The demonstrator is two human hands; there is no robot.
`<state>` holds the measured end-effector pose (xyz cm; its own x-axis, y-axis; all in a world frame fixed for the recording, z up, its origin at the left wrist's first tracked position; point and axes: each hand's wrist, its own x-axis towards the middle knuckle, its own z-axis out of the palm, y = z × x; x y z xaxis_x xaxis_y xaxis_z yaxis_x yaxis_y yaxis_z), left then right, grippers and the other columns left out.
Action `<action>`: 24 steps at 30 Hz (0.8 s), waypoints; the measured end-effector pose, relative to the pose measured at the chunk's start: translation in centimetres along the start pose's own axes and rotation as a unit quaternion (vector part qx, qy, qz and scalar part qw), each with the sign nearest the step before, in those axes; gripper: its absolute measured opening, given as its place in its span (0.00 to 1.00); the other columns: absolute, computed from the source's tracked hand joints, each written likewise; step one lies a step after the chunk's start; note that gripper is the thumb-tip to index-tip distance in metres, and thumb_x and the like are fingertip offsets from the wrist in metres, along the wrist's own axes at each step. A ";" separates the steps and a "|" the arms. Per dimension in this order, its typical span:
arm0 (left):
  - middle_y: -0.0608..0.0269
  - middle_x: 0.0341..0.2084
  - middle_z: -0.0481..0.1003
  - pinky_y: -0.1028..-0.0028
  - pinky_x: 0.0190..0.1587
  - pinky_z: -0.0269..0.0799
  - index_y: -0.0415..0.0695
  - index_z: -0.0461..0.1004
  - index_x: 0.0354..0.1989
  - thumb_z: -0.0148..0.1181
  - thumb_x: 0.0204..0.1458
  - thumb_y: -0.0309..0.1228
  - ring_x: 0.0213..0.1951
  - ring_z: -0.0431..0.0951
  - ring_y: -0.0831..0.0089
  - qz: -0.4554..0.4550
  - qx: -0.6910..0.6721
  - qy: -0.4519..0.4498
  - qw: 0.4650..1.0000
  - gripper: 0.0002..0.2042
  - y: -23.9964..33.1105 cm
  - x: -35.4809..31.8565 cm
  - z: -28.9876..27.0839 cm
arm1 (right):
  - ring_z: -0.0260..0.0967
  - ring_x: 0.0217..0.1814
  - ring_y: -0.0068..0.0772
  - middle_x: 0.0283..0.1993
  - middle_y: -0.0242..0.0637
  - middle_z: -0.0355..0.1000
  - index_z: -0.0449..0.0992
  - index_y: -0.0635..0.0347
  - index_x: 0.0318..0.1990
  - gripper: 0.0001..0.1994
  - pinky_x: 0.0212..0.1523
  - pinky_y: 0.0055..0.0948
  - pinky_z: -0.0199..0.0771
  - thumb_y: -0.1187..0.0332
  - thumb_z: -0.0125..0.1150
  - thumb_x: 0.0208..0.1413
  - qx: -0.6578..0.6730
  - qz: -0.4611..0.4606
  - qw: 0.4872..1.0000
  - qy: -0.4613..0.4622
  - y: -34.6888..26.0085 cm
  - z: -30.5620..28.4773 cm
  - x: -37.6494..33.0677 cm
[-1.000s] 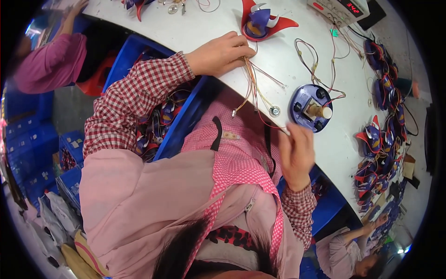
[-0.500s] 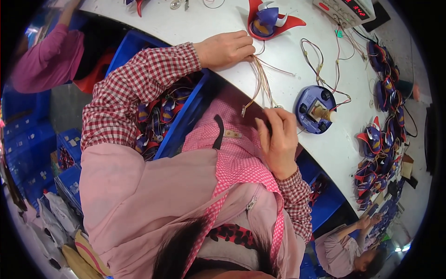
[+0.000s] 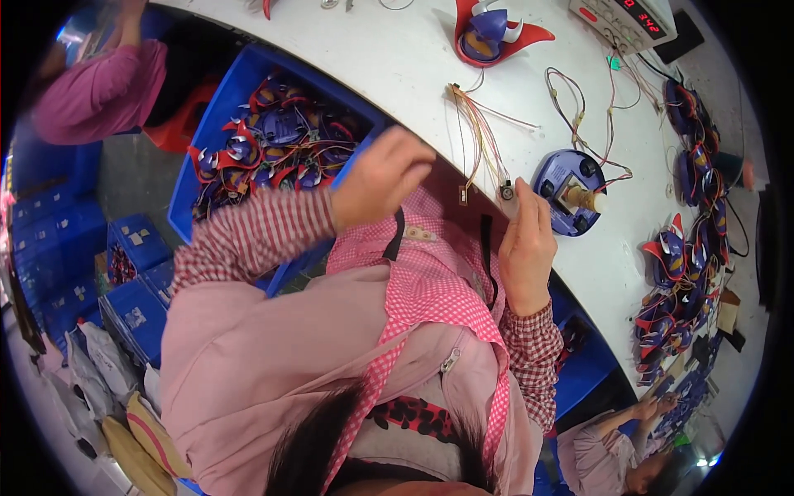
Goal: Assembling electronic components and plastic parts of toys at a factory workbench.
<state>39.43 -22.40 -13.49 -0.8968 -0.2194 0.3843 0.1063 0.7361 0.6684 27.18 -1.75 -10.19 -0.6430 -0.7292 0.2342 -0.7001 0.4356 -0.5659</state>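
Observation:
My left hand (image 3: 385,177) is in the air over my lap, left of the table edge. It is a little blurred, with fingers loosely bent and apart and nothing seen in them. My right hand (image 3: 529,252) is at the table edge, fingers stretched out, fingertips beside a small round black part (image 3: 507,190); whether they touch it I cannot tell. A bundle of thin wires (image 3: 480,132) runs from a small circuit board (image 3: 454,93) on the table down to this part and to a small connector (image 3: 463,195) at the edge. Right of my hand lies a round purple housing (image 3: 571,192).
A red and purple horned toy part (image 3: 488,37) sits at the far side, near a power supply (image 3: 624,21). Several similar parts (image 3: 674,256) line the table's right side. A blue bin (image 3: 186,194) full of them stands at left. Other people (image 3: 99,95) work nearby.
My left hand has let go of the wire bundle and drawn back toward me, off the table. My right hand has moved right and a little up, its fingers straighter. The circuit board now shows.

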 end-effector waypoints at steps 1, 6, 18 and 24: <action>0.54 0.35 0.71 0.70 0.39 0.71 0.37 0.69 0.47 0.56 0.52 0.27 0.37 0.72 0.64 -0.001 0.003 0.001 1.000 0.14 0.6 -1.5 1.3 | 0.70 0.43 0.50 0.43 0.48 0.68 0.68 0.65 0.51 0.16 0.41 0.37 0.73 0.80 0.52 0.54 0.003 -0.002 1.000 0.000 0.0 0.0 0.0; 0.59 0.37 0.72 0.75 0.39 0.72 0.38 0.68 0.47 0.51 0.58 0.30 0.37 0.74 0.73 -0.407 -0.574 -0.023 0.711 0.12 2.6 -1.4 5.1 | 0.71 0.40 0.49 0.44 0.47 0.67 0.68 0.62 0.52 0.16 0.35 0.36 0.73 0.76 0.55 0.54 -0.044 0.021 0.998 -0.036 -0.3 0.3 0.7; 0.61 0.32 0.74 0.79 0.33 0.71 0.42 0.67 0.39 0.54 0.57 0.31 0.31 0.74 0.77 -0.405 -0.667 0.008 0.625 0.07 1.6 -1.7 5.1 | 0.70 0.36 0.48 0.41 0.44 0.64 0.67 0.62 0.48 0.15 0.31 0.38 0.71 0.72 0.58 0.53 -0.036 0.050 0.996 -0.068 -0.4 1.3 1.7; 0.59 0.31 0.74 0.80 0.31 0.71 0.42 0.66 0.39 0.53 0.58 0.30 0.30 0.75 0.76 -0.419 -0.584 0.042 0.694 0.06 0.7 -1.6 3.1 | 0.70 0.34 0.45 0.38 0.45 0.65 0.67 0.65 0.42 0.12 0.30 0.35 0.71 0.72 0.59 0.52 -0.019 0.004 0.999 -0.030 -0.3 1.6 2.6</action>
<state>39.65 -19.55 -15.61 -0.8305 -0.3297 -0.4490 -0.1179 -0.6837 0.7202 26.27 -4.61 -10.67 -0.6293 -0.7554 0.1824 -0.7076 0.4600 -0.5364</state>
